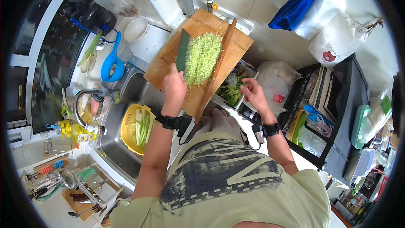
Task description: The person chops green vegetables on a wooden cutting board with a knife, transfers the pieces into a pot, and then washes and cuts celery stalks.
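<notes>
My left hand (174, 85) grips a kitchen knife (183, 50) whose wide dark green blade stands at the left edge of a pile of finely chopped pale green vegetable (204, 58). The pile lies on a wooden cutting board (164, 65), and the knife's handle is hidden in the hand. Along the board's right side lies a long thin wooden rolling pin (218, 66), touching the pile. My right hand (254, 93) is off the board to the right with its fingers partly curled and holds nothing; it hovers by a bin of leafy greens (233, 91).
A yellow colander (128, 133) with cut green stalks stands in the steel sink (110, 148). A faucet (79, 107) arches over it. A blue ladle-like strainer (117, 68) and a white bowl (136, 29) are beyond the sink. A black rack (345, 91) stands at right.
</notes>
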A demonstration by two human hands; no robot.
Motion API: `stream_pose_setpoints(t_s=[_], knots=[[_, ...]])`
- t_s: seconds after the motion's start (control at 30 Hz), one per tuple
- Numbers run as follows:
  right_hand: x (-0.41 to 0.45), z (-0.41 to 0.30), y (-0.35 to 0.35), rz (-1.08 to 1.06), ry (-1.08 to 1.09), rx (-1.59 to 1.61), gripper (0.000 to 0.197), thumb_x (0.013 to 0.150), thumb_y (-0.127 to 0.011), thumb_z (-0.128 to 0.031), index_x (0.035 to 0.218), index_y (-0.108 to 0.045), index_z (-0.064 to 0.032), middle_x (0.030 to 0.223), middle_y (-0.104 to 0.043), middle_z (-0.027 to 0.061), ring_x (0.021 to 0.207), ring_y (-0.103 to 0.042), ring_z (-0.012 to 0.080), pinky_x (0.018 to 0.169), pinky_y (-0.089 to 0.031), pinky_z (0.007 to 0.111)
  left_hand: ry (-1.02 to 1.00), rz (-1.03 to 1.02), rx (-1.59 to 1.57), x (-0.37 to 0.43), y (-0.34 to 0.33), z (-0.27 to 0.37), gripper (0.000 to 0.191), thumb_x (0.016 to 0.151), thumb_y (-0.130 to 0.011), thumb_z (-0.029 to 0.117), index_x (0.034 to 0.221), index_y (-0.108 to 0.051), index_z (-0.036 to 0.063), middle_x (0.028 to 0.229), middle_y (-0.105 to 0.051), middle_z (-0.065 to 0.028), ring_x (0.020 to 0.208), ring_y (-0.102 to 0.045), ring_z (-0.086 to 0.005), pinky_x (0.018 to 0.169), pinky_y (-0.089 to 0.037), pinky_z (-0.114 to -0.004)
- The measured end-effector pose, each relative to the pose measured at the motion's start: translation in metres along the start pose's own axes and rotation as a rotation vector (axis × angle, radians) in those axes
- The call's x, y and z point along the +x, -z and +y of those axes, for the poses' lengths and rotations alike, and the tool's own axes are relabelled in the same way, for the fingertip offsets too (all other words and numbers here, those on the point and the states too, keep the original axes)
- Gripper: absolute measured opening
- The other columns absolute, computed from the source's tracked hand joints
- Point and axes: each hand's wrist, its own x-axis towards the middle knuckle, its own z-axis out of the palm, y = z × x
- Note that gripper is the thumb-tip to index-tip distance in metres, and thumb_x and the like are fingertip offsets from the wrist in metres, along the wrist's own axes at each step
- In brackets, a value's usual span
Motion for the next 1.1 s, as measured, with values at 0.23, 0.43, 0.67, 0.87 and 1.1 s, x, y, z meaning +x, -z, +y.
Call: stream_pose_setpoints(t_s=[0.23, 0.43, 0.67, 0.87, 1.1], knots=[[0.005, 0.001, -0.009, -0.031, -0.026, -0.044, 0.027, 0.096, -0.062, -0.010, 0.119, -0.053, -0.0007, 0.077, -0.061, 0.0036, 0.056, -0.052, 0.0082, 0.049, -0.043, 0.024, 0.045, -0.005, 0.068, 0.016, -0.007, -0.051, 0.036, 0.095, -0.058, 0.014, 0.125, -0.051, -0.0039, 0.091, -0.067, -0.0272, 0.088, -0.066, -0.0447, 0.075, -0.051, -0.054], [0.011, 0.001, -0.011, -0.044, -0.006, -0.034, 0.027, 0.095, -0.062, -0.010, 0.120, -0.054, -0.0015, 0.079, -0.062, 0.0036, 0.059, -0.053, 0.0079, 0.051, -0.044, 0.024, 0.082, 0.095, 0.056, 0.015, -0.008, -0.058, 0.035, 0.094, -0.059, 0.015, 0.121, -0.054, -0.0065, 0.091, -0.067, -0.0283, 0.090, -0.066, -0.0450, 0.077, -0.052, -0.052], [0.011, 0.005, -0.007, -0.030, -0.012, -0.059, 0.027, 0.095, -0.063, -0.011, 0.119, -0.055, -0.0019, 0.080, -0.063, 0.0042, 0.059, -0.054, 0.0082, 0.052, -0.045, 0.024, 0.134, 0.039, 0.070, 0.013, -0.001, -0.049, 0.045, 0.094, -0.060, 0.016, 0.129, -0.051, -0.0098, 0.092, -0.066, -0.0313, 0.089, -0.064, -0.0477, 0.077, -0.052, -0.053], [0.009, 0.000, -0.007, -0.031, -0.019, -0.048, 0.027, 0.095, -0.063, -0.012, 0.119, -0.055, -0.0016, 0.078, -0.063, 0.0043, 0.058, -0.054, 0.0082, 0.051, -0.045, 0.024, 0.018, 0.118, 0.069, 0.012, 0.001, -0.049, 0.032, 0.092, -0.061, 0.013, 0.117, -0.055, -0.0053, 0.086, -0.068, -0.0283, 0.084, -0.067, -0.0446, 0.074, -0.053, -0.051], [0.013, -0.003, -0.010, -0.038, 0.000, -0.091, 0.026, 0.096, -0.062, -0.011, 0.119, -0.056, -0.0015, 0.079, -0.064, 0.0040, 0.060, -0.055, 0.0078, 0.052, -0.045, 0.024, -0.014, 0.005, 0.049, 0.016, 0.002, -0.050, 0.030, 0.093, -0.061, 0.013, 0.116, -0.054, -0.0056, 0.085, -0.067, -0.0297, 0.083, -0.067, -0.0444, 0.072, -0.053, -0.052]])
